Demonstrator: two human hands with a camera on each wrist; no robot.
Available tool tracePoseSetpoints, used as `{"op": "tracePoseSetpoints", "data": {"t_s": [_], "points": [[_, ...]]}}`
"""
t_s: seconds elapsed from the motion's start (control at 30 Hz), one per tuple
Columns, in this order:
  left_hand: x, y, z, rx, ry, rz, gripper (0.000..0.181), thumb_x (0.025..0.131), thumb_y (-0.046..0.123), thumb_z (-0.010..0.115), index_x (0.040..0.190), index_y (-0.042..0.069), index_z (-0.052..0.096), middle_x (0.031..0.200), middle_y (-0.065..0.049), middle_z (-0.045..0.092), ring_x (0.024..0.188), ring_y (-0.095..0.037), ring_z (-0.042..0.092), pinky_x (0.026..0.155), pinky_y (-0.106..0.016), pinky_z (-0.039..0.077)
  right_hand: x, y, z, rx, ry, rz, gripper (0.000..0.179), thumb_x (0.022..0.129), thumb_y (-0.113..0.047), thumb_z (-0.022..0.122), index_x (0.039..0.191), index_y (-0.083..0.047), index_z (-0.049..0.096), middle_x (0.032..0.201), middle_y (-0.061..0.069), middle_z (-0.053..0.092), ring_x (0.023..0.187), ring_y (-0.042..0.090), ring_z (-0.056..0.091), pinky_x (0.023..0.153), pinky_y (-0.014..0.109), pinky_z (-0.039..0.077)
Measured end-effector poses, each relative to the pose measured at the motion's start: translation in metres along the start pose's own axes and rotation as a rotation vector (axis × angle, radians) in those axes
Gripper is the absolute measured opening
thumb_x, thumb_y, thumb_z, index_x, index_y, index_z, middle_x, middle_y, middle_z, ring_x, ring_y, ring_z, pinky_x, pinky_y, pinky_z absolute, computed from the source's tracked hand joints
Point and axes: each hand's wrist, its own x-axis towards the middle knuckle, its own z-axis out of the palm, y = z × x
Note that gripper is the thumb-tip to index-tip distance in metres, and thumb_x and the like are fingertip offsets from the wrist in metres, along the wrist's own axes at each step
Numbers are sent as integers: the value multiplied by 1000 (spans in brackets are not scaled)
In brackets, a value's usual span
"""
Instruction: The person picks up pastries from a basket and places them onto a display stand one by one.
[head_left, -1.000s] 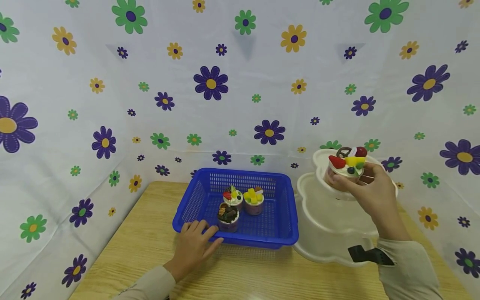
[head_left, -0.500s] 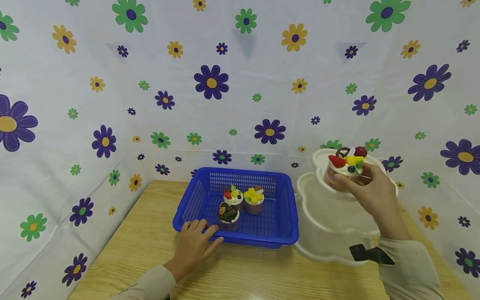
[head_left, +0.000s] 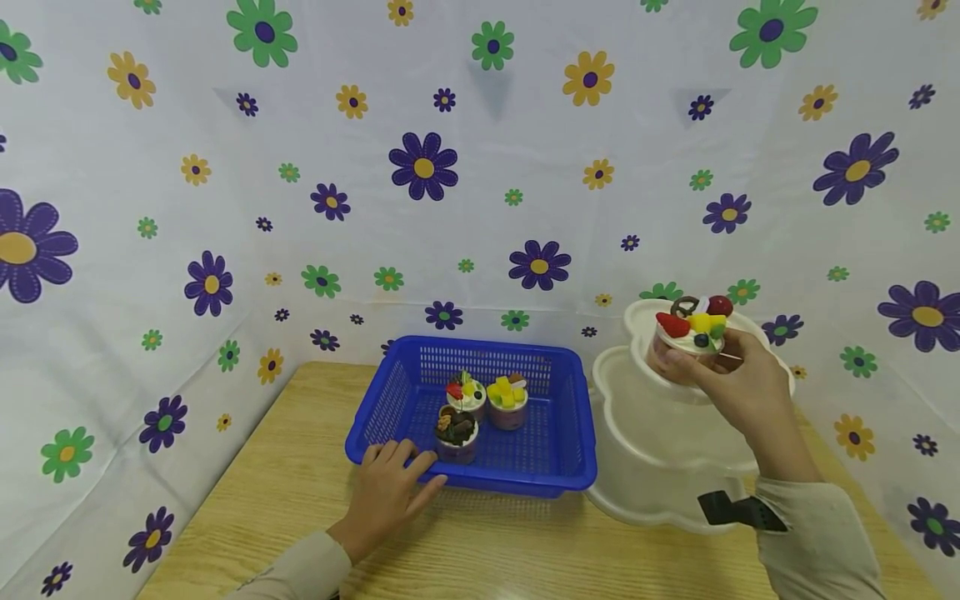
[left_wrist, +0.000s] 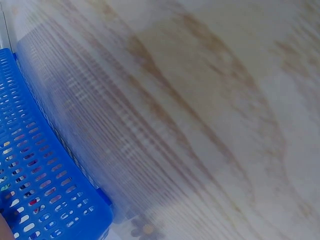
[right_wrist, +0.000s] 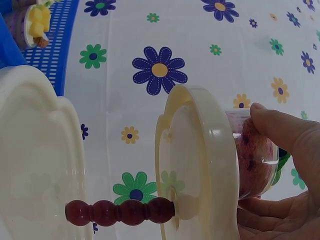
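Observation:
My right hand (head_left: 753,396) grips a clear dessert cup (head_left: 667,358) topped with cream, strawberry, yellow fruit cubes, a blueberry and a pretzel. The cup's base is right at the top tier (right_wrist: 220,145) of a cream-white tiered stand (head_left: 667,433), as the right wrist view shows. My left hand (head_left: 390,492) rests with its fingers over the front rim of a blue plastic basket (head_left: 517,479). Inside the basket stand a chocolate-topped cup (head_left: 456,446), a strawberry-and-fruit cup (head_left: 467,392) and a yellow-fruit cup (head_left: 507,400).
The stand is right beside the basket, its scalloped lower tiers reaching toward the front. A dark red beaded post (right_wrist: 120,212) joins two tiers. Both stand on a wooden table (head_left: 285,467). Flower-patterned cloth (head_left: 480,233) hangs behind and at both sides.

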Motion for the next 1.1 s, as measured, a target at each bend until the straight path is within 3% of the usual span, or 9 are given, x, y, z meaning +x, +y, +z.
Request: {"op": "tracePoseSetpoints", "data": {"t_s": [0.23,0.47,0.7,0.9,1.0,1.1], "points": [[-1,-1,-1,-18,2,-4,39,95,55,48,100,22,68,86,0,59,82,-22,56,75,-44,41,-1,-2,-1,2,-1,-13,96,84,-57,64,145,7,28,139,33,41,121,49,47,93,55,43],[0,-2,0,-18,2,-3,40,95,55,47,100,22,68,86,1,58,81,-22,55,75,-44,41,-5,-8,-8,34,27,-83,91,86,-49,67,149,2,24,145,31,35,129,50,38,99,58,36],[1,-1,-1,-5,-15,-7,40,95,55,47,100,22,68,86,1,58,82,-21,55,75,-43,41,-16,-21,-16,7,56,-80,94,86,-50,66,151,-2,18,153,24,26,133,48,35,98,56,36],[1,0,-2,-10,-4,-4,41,96,55,45,100,21,68,87,1,58,81,-21,55,75,-44,40,-30,-42,-9,52,75,-221,85,86,-39,71,152,-10,24,155,13,28,136,42,33,98,52,36],[1,0,-1,-18,-2,-5,42,96,55,44,100,21,68,87,0,58,81,-21,55,75,-44,40,-36,-54,4,58,61,-319,83,84,-35,74,150,-10,30,150,16,36,126,43,47,91,52,42],[1,0,-1,-30,8,-2,41,96,55,45,99,21,67,86,0,58,81,-21,54,75,-44,39,-38,-63,23,39,17,-365,82,83,-39,74,148,-10,33,147,19,40,120,46,51,90,54,45]]}}
